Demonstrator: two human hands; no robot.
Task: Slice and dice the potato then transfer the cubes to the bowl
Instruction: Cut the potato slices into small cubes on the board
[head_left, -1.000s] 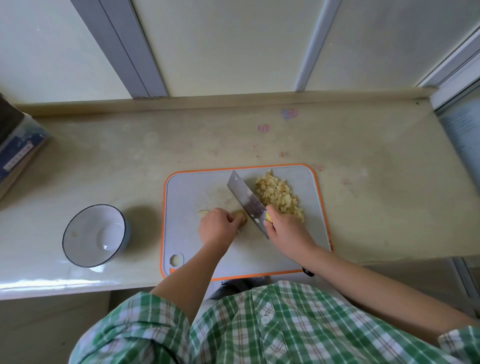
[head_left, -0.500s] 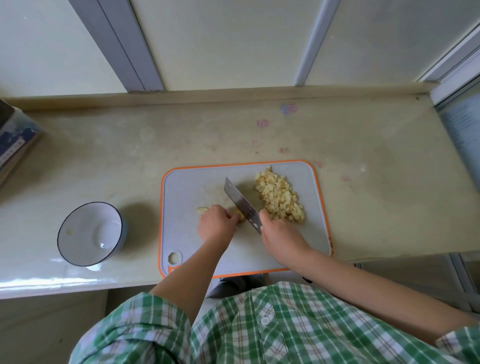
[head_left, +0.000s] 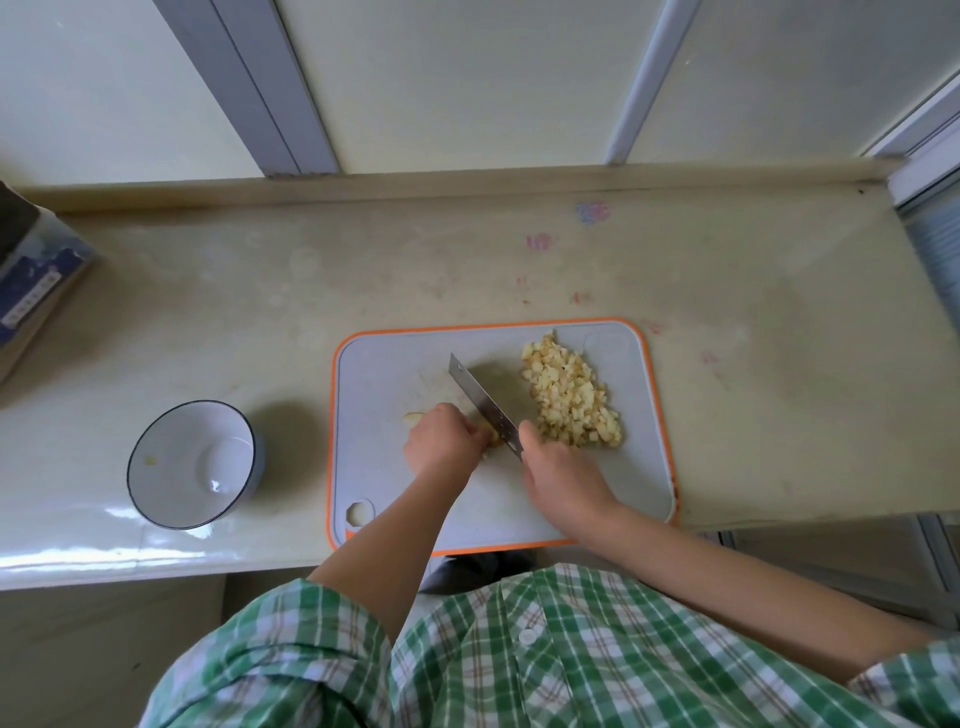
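Change: against a second ago the broad steel cleaver (head_left: 483, 405) shows a narrower face, seemingly brought down edge-first; the cubes and bowl lie as they did.
Left grip: the left grip (head_left: 441, 441) is clenched, knuckles up, fingertips curled onto the pale yellow potato remnant (head_left: 492, 441), of which only a sliver shows.
Right grip: the right grip (head_left: 561, 467) is wrapped round the cleaver's handle, which is hidden inside it.
Potato: the remnant sits mid-board on the grey orange-rimmed cutting board (head_left: 389, 374); the heap of diced potato cubes (head_left: 571, 400) lies by the board's far right corner; a small pale potato slice (head_left: 414, 417) lies just left of the left grip.
Key relation: the blade's long axis runs diagonally from far left to near right, the remnant touching its left side and the heap on its right.
Bowl: the white dark-rimmed bowl (head_left: 176, 467) stands on the beige bench (head_left: 727, 415) off the board's left edge, near the front edge, nearer the left grip.
Judgement: dicing is nearly finished; the transfer is not yet begun.
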